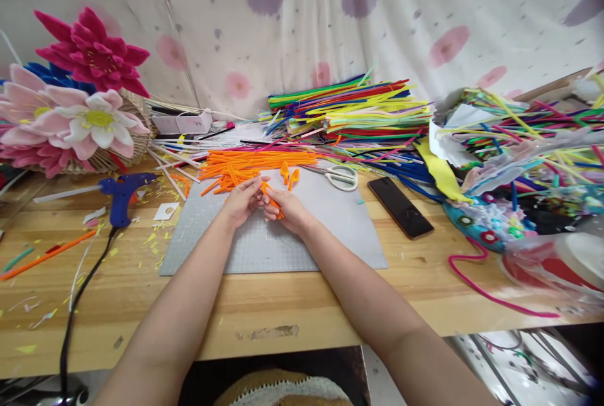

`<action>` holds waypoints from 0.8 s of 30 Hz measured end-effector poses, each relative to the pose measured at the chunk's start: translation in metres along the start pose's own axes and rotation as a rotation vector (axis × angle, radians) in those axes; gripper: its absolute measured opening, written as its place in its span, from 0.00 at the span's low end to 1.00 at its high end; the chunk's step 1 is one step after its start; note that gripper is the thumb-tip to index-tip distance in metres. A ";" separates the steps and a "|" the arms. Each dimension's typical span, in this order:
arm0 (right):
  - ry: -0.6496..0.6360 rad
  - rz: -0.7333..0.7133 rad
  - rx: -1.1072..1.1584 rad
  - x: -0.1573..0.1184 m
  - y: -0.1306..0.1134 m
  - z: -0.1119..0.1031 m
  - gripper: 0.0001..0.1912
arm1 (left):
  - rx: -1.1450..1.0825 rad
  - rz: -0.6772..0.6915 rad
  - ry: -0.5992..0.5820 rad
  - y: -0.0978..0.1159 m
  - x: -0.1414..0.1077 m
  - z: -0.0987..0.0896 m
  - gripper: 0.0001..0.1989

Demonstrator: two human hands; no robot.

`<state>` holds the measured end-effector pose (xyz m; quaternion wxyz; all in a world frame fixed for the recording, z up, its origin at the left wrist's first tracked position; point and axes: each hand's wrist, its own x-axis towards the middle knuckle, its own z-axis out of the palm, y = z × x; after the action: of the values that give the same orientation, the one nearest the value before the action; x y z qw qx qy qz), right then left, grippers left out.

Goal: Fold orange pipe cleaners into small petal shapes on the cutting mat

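Observation:
Over the grey cutting mat (302, 245), my left hand (243, 203) and my right hand (289, 209) meet with fingers closed on one orange pipe cleaner (265, 188). Its shape is partly hidden by the fingers, and some orange shows below the right fingers. Just behind lies a pile of orange pipe cleaners (259, 159). Two small orange looped petals (293, 177) rest on the mat beyond my right hand. Scissors with white handles (343, 178) lie at the mat's back right corner.
A blue glue gun (121, 198) with a black cord stands at left, near pipe-cleaner flowers (94, 116). Bundles of coloured pipe cleaners (358, 107) line the back. A phone (400, 207) lies right of the mat, with a plastic-wrapped cup (561, 261) farther right.

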<state>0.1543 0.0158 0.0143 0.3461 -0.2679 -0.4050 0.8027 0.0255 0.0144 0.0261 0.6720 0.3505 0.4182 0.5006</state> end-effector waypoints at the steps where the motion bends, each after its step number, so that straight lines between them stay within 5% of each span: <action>1: -0.010 -0.002 0.036 -0.002 0.001 0.001 0.17 | -0.013 -0.021 -0.018 0.000 0.000 -0.001 0.16; 11: -0.035 -0.026 0.070 -0.006 -0.001 -0.001 0.18 | -0.054 -0.078 -0.084 -0.008 0.006 -0.001 0.12; 18: -0.089 -0.047 0.029 -0.005 -0.002 -0.003 0.18 | -0.049 -0.004 0.041 -0.010 0.005 0.008 0.10; 24: -0.091 -0.121 -0.140 0.001 -0.001 -0.009 0.17 | -0.034 0.095 -0.022 -0.010 0.003 0.006 0.12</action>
<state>0.1605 0.0207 0.0103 0.3558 -0.2297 -0.4907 0.7615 0.0351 0.0148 0.0191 0.6580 0.3638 0.3852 0.5351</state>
